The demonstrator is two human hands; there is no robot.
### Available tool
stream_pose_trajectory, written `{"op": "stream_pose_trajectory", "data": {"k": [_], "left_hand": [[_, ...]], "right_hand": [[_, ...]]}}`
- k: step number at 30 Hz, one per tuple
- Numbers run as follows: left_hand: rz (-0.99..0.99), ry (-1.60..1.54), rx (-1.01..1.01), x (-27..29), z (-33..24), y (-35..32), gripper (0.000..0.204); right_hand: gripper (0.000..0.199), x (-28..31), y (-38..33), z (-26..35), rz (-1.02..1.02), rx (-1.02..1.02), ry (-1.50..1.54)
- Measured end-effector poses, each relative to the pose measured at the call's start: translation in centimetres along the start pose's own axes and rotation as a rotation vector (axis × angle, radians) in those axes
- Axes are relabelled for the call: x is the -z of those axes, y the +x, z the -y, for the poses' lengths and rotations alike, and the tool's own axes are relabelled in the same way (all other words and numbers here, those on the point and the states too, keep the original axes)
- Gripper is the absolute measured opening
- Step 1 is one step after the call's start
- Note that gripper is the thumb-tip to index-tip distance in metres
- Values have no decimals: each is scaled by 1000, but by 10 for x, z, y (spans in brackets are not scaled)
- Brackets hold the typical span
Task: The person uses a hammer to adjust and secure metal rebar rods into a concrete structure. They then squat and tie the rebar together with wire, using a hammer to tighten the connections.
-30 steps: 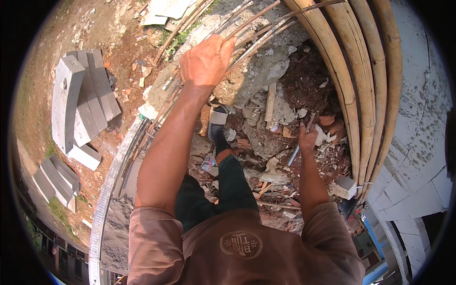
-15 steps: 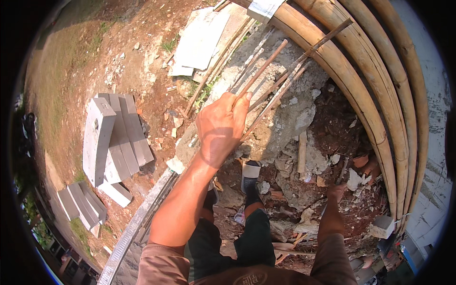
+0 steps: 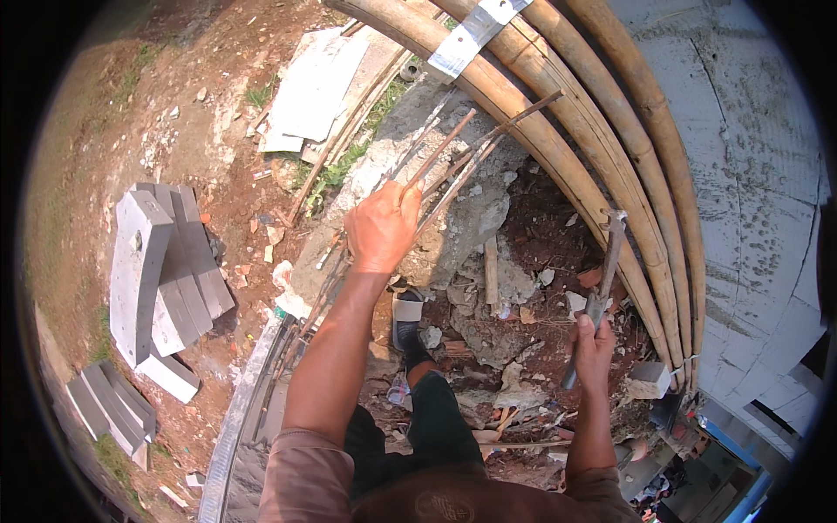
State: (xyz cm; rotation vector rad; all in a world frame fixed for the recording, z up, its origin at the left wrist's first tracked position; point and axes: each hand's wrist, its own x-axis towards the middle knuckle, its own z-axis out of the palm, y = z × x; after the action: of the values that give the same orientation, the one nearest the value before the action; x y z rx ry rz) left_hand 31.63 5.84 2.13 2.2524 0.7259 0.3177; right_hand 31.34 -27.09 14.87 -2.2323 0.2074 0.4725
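Observation:
My left hand point(image 3: 384, 228) is wrapped round a thin rusty steel rod point(image 3: 451, 139), whose free end points away from me. Several more rods point(image 3: 465, 179) run close beside it above a broken concrete base. One rusty rod point(image 3: 536, 106) lies crosswise and reaches over the nearest bamboo pole. In my right hand point(image 3: 595, 342) is a claw hammer point(image 3: 615, 244), gripped by its handle and held with the head up and away from me, apart from the rods. The handle's lower end shows below my fist.
Thick bamboo poles point(image 3: 558, 139) curve along the right, with a metal plate point(image 3: 471, 44) across them. Grey concrete blocks point(image 3: 144, 270) are stacked on the dirt at left. Rubble and a wood piece point(image 3: 491, 277) lie around my feet. A pale wall point(image 3: 741, 174) stands far right.
My right hand has raised the hammer into clear view from low in the shade. My left hand keeps its hold on the rod. The whole scene has shifted left in the picture.

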Motion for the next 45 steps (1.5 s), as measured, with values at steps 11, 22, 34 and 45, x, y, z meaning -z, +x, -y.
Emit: {"op": "stream_pose_trajectory", "data": {"k": [11,22,34,45], "left_hand": [[10,11,84,-5,1,0,38],[81,-103,204,-4,7,2,44],[61,-120,200,-8,1,3,44],[67,-136,144,-2,-1,-1,36]], "right_hand": [[27,-4,15,-157,-213,-246,-527],[38,67,53,-296,-826,-452,-644],[34,-92,140,-237,-149,137,-560],[46,-195,196,-256,44,-277,-798]]}}
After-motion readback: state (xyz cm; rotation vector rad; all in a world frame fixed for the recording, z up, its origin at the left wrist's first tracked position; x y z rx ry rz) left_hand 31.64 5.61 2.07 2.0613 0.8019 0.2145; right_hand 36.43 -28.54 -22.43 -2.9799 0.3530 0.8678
